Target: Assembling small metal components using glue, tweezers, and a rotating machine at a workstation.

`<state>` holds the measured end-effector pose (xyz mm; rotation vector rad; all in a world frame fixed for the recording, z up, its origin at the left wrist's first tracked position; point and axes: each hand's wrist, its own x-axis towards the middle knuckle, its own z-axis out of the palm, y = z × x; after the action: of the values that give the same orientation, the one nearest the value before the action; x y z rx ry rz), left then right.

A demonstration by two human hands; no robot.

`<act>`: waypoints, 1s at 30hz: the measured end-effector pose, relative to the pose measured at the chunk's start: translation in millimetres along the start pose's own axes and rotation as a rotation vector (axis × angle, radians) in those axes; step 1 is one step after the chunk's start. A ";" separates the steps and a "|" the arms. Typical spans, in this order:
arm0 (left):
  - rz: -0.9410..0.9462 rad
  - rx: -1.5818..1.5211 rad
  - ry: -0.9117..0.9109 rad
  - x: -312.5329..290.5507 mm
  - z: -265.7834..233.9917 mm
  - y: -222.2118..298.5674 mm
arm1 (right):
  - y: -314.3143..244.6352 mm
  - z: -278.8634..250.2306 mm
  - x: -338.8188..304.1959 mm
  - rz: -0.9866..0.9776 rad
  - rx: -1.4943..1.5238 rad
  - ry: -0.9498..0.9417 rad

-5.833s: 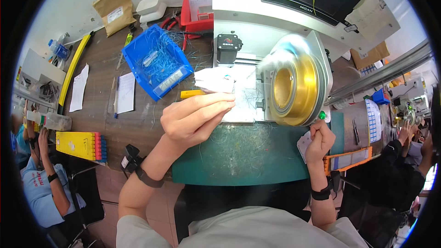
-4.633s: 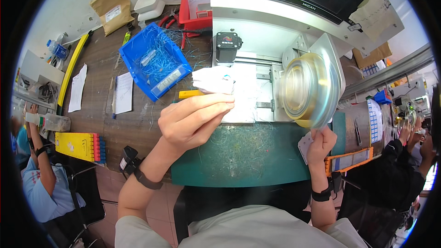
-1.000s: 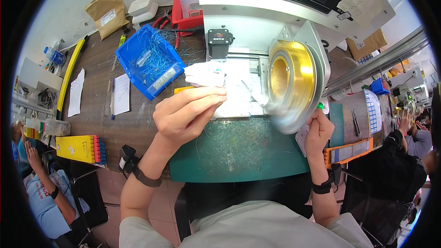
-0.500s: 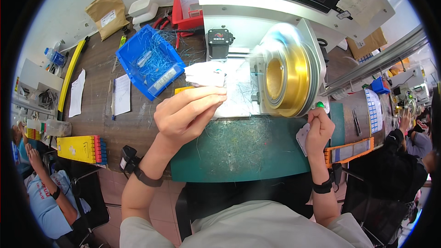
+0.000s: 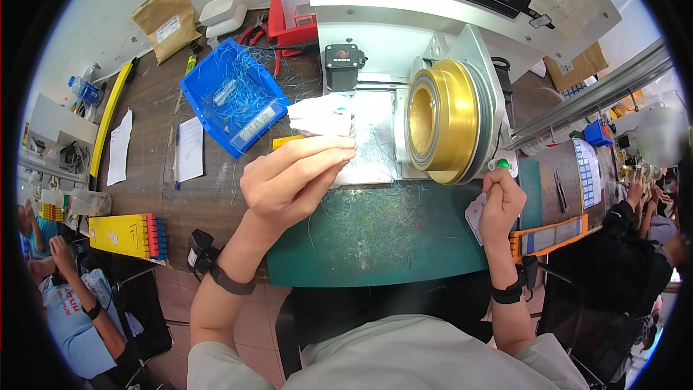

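Observation:
My left hand is raised over the near side of the machine's white bed, thumb and fingertips pinched together. Whatever sits in the pinch is too fine to make out. Just behind the fingertips lies a crumpled white cloth or tissue. My right hand is closed, fingers curled, right below a green button on the machine's corner; anything inside it is hidden. Between and beyond my hands stands a gold drum with grey rings, mounted on a metal plate. A white card lies beside my right hand.
A blue bin of tangled blue fibres and a red bin stand back left. A green mat with stray strands covers the near edge. A yellow rack lies left, an orange-framed tray right. People sit on both sides.
The gold drum, smeared and glaring at its top before, now looks sharp. Both my hands have stayed in place. At the left, a neighbour's raised hand has shifted.

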<state>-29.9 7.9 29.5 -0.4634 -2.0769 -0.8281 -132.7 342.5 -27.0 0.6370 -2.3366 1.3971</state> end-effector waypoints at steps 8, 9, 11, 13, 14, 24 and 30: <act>0.022 0.010 0.073 -3.5 5.6 -6.1 | -5.2 -0.1 2.1 0.001 -0.013 -0.005; 0.025 0.011 0.072 -2.9 5.9 -7.2 | -4.5 -0.8 2.0 -0.004 -0.031 -0.016; 0.030 0.025 0.071 -2.4 4.9 -5.2 | -5.4 -1.7 1.4 0.001 -0.031 -0.017; 0.025 0.022 0.067 -2.0 3.6 -4.5 | -6.3 -1.4 1.0 0.005 -0.030 -0.015; 0.020 0.016 0.064 -1.9 2.9 -4.7 | -6.9 -1.1 0.8 0.003 -0.033 -0.017; 0.030 0.032 0.066 -0.9 2.2 -5.2 | -45.6 -43.9 4.8 -0.177 -0.015 0.102; 0.017 -0.007 0.025 1.2 2.4 -0.5 | -18.9 -160.4 115.5 -0.131 0.086 0.768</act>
<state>-32.2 9.2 29.3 -0.4715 -2.0454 -0.8275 -209.6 453.9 118.2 0.2020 -1.6080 1.3664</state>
